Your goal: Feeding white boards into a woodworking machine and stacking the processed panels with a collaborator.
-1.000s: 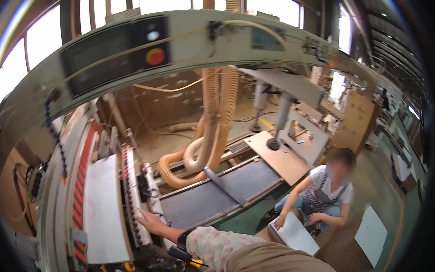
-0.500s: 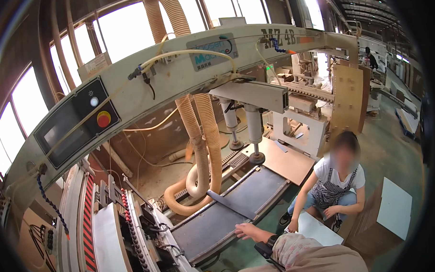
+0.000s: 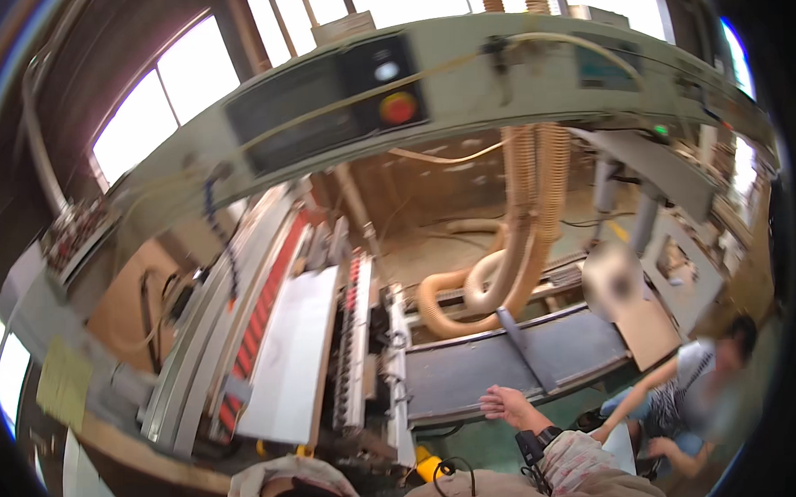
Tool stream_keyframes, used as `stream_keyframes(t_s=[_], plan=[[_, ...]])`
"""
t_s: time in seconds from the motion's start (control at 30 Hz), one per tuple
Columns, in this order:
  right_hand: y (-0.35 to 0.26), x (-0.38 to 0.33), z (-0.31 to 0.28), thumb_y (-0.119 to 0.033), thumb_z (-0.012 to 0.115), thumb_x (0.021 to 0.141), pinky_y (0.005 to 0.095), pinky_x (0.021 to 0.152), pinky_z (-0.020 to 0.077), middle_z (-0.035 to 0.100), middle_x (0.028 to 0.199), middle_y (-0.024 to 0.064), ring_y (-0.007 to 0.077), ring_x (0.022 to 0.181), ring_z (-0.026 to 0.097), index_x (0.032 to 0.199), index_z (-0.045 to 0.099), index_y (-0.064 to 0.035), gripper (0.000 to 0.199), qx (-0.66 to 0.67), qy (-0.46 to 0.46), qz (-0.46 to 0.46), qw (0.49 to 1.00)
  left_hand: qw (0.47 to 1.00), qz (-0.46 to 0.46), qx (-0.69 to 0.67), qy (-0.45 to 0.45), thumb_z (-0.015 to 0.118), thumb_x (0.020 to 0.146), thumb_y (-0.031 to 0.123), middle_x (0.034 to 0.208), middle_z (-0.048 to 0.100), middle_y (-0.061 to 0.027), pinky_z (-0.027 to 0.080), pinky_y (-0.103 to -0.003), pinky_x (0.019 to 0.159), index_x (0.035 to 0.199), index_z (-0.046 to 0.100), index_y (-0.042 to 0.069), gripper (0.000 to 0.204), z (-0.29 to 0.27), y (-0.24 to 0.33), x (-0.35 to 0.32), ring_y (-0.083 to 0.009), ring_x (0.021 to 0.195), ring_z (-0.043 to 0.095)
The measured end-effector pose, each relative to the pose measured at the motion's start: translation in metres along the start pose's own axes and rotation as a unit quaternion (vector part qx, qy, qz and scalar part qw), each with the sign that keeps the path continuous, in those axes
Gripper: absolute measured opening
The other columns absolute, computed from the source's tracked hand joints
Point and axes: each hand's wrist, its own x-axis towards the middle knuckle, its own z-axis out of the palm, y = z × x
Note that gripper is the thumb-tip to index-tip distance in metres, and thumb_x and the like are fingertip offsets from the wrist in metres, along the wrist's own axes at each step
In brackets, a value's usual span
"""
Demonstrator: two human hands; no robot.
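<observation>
My right hand (image 3: 511, 406) stretches out over the near edge of the dark conveyor belt (image 3: 455, 382), fingers extended and holding nothing. A black band (image 3: 536, 443) wraps its wrist below a patterned sleeve. Of my left arm, a pale sleeve cuff (image 3: 274, 472) and a wrist with a black strap show at the lower edge; the fingers are hidden. Closest to that arm is a long white panel (image 3: 292, 353) lying in the boring machine beside a red-and-black striped strip (image 3: 264, 310).
The machine's arched beam (image 3: 471, 88) spans overhead, carrying a control panel (image 3: 323, 102) with a red button. Beige hoses (image 3: 519, 209) hang behind the belt. At right a co-worker (image 3: 675, 396) crouches by a white board (image 3: 622, 451). A yellow object (image 3: 427, 462) with a cable sits low in front.
My view has swung left, so the machine and belt appear farther right. The left sleeve has come into view at the lower edge. My right hand stays outstretched.
</observation>
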Motion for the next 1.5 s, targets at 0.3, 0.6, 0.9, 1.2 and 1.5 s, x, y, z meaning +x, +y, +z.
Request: stream_keyframes(t_s=[0.3,0.6,0.9,1.2,1.5], plan=[[0.029,0.033,0.076,-0.029,0.041,0.091,0.0385,0.074,0.0488,0.057,0.108,0.014,0.0243,0.089,0.058,0.119,0.041,-0.0022,0.039,-0.049,-0.055,0.05,0.996,0.999,-0.019,-0.025,-0.025,0.057,0.083,0.006,0.08,0.057,-0.0147,0.046,-0.031,0.052,0.074,0.053,-0.001,0.012,-0.03,0.04,-0.022,-0.0235,0.057,0.053],[0.034,0.026,0.068,-0.029,0.041,0.091,0.0382,0.073,0.0492,0.058,0.106,0.0129,0.023,0.087,0.059,0.119,0.041,-0.0023,0.038,-0.044,-0.046,0.039,0.997,0.975,-0.103,-0.113,-0.16,0.056,0.083,0.006,0.077,0.057,-0.0138,0.044,-0.03,0.051,0.07,0.051,-0.001,0.016,-0.036,0.04,-0.022,-0.0229,0.057,0.052],[0.04,-0.001,0.021,-0.029,0.045,0.09,0.0361,0.071,0.0487,0.059,0.101,0.0103,0.0207,0.086,0.059,0.109,0.047,-0.0062,0.03,0.08,0.013,0.014,0.997,0.453,-0.515,0.726,0.052,0.058,0.075,0.047,0.084,0.061,-0.0165,0.047,-0.038,0.071,0.094,0.054,0.0,0.051,-0.327,-0.006,-0.123,-0.0305,0.08,0.06],[0.076,0.036,0.073,-0.028,0.045,0.09,0.0328,0.069,0.0514,0.059,0.103,0.0143,0.0227,0.084,0.061,0.114,0.047,-0.0026,0.035,0.101,-0.069,0.064,0.99,0.301,-0.498,0.805,0.115,0.063,0.067,0.053,0.06,0.058,-0.0113,0.045,-0.039,0.055,0.065,0.054,0.007,0.047,-0.429,-0.031,-0.181,-0.0295,0.06,0.058],[0.093,0.097,0.162,-0.031,0.044,0.091,0.0305,0.078,0.0474,0.055,0.113,0.0124,0.0196,0.095,0.057,0.124,0.04,-0.002,0.044,0.033,-0.175,0.102,0.979,0.391,-0.481,0.782,0.075,0.062,0.069,0.034,0.051,0.053,-0.0103,0.043,-0.037,0.049,0.059,0.052,0.005,0.032,-0.437,-0.017,-0.157,-0.0294,0.052,0.055]])
